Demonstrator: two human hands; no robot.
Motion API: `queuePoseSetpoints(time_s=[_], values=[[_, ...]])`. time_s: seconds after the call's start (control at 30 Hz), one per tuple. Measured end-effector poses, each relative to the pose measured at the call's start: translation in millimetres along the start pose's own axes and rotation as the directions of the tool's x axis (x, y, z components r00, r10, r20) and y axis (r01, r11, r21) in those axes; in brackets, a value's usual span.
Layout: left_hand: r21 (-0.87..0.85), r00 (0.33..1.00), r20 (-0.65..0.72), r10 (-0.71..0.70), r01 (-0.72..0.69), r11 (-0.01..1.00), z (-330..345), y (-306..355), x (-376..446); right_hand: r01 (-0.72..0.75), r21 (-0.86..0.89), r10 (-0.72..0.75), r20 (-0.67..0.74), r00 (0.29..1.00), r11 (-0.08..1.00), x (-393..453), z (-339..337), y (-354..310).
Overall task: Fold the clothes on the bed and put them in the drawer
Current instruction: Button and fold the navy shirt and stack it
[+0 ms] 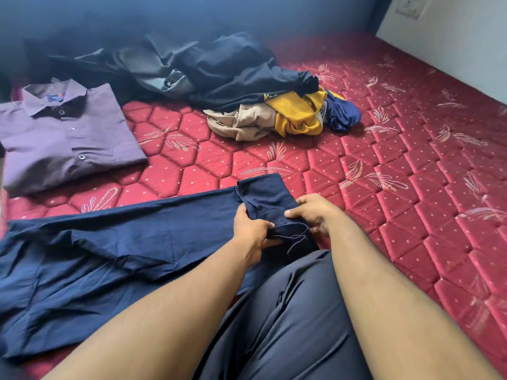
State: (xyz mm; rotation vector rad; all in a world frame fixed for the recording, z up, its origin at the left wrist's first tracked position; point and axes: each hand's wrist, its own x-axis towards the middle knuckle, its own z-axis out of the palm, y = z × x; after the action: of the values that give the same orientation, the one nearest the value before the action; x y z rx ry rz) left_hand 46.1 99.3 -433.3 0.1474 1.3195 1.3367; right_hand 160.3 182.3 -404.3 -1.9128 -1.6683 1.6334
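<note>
A navy shirt (115, 250) is spread flat across the near side of the red quilted bed (384, 165). One end of it is bunched up and pinched between both hands: left hand (251, 233) and right hand (315, 212), fingers curled round the cloth. A purple shirt (63, 138) is laid folded at far left, and a messy pile of unfolded clothes (233, 86) is heaped further back.

- Spread on the mattress (384, 174), nearest: a shirt (109, 256).
- Behind it, far left: a folded shirt (63, 138).
- Further back, centre — a heap of clothes (233, 78).
</note>
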Motion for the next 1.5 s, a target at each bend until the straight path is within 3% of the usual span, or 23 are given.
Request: queuePoseSetpoints(time_s=[0.13, 0.23, 0.3, 0.37, 0.47, 0.53, 0.6, 0.73, 0.8, 0.93, 1.07, 1.13, 1.2, 1.27, 1.33, 1.4, 1.5], values=[[-0.015, 0.996, 0.034, 0.086, -0.085, 0.996, 9.0, 7.2, 14.2, 0.221, -0.243, -0.29, -0.3, 0.909, 0.944, 19.0, 3.6, -5.2], [0.003, 0.987, 0.047, 0.151, -0.151, 0.988, 16.6, 14.6, 21.9, 0.326, -0.297, -0.425, -0.385, 0.82, 0.898, 27.5, 4.5, -3.9], [0.008, 0.988, 0.015, 0.153, -0.153, 0.988, 17.7, 16.8, 24.9, 0.344, -0.264, -0.425, -0.385, 0.819, 0.901, 31.4, 2.8, -3.0], [0.003, 0.989, -0.016, 0.146, -0.146, 0.989, 12.3, 16.5, 28.2, 0.296, -0.282, -0.38, -0.314, 0.87, 0.912, 31.3, -1.7, 1.0], [0.067, 0.981, -0.036, 0.193, -0.19, 0.98, -8.1, 15.7, 32.1, 0.225, -0.45, -0.256, -0.007, 0.967, 0.864, 26.1, -9.8, 11.7], [0.115, 0.974, -0.053, 0.222, -0.215, 0.97, -21.1, 14.6, 30.6, 0.183, -0.578, -0.122, 0.143, 0.982, 0.795, 22.4, -8.8, 18.0], [0.103, 0.971, -0.063, 0.232, -0.225, 0.969, -28.1, 13.3, 27.3, 0.158, -0.618, -0.065, 0.171, 0.983, 0.77, 19.9, -6.6, 18.9], [0.093, 0.964, -0.039, 0.264, -0.259, 0.961, -22.9, 16.4, 27.9, 0.253, -0.49, -0.221, 0.122, 0.968, 0.834, 3.7, -10.8, 18.3], [0.125, 0.969, -0.02, 0.244, -0.24, 0.963, -17.6, 22.1, 26.4, 0.264, -0.509, -0.247, 0.102, 0.964, 0.819, -4.4, -14.8, 22.3], [0.315, 0.984, -0.034, 0.176, -0.157, 0.936, -16.4, 25.4, 16.2, 0.207, -0.74, -0.015, 0.257, 0.966, 0.64, -12.2, -5.5, 19.1], [0.652, 0.97, -0.05, 0.238, -0.149, 0.743, -14.9, 31.8, 15.0, 0.235, -0.824, 0.045, 0.3, 0.953, 0.516, -12.4, 3.3, 11.9], [0.823, 0.964, -0.074, 0.255, -0.085, 0.561, -11.7, 39.5, 10.9, 0.23, -0.745, 0.014, 0.306, 0.952, 0.627, -12.2, 1.1, 14.1], [0.968, 0.93, -0.035, 0.367, -0.059, 0.243, -9.8, 41.2, 5.8, 0.222, -0.538, -0.097, 0.252, 0.963, 0.813, -9.7, -5.0, 16.2], [0.976, 0.832, 0.212, 0.512, -0.151, -0.158, -4.7, 40.1, 7.8, 0.218, -0.345, -0.203, 0.077, 0.976, 0.913, -3.0, -10.6, 16.8], [0.858, 0.752, 0.483, 0.449, -0.304, -0.414, 3.4, 36.3, 22.3, 0.17, -0.33, -0.199, -0.054, 0.979, 0.928, 2.5, -12.8, 16.4], [0.785, 0.769, 0.561, 0.307, -0.377, -0.491, 6.6, 31.9, 39.4, 0.089, -0.458, -0.112, -0.025, 0.993, 0.884, 3.8, -11.1, 14.8], [0.85, 0.878, 0.445, 0.176, -0.353, -0.391, -6.4, 18.0, 59.5, 0.004, -0.628, 0.011, 0.02, 1.0, 0.778, 3.7, -8.2, 14.2]])
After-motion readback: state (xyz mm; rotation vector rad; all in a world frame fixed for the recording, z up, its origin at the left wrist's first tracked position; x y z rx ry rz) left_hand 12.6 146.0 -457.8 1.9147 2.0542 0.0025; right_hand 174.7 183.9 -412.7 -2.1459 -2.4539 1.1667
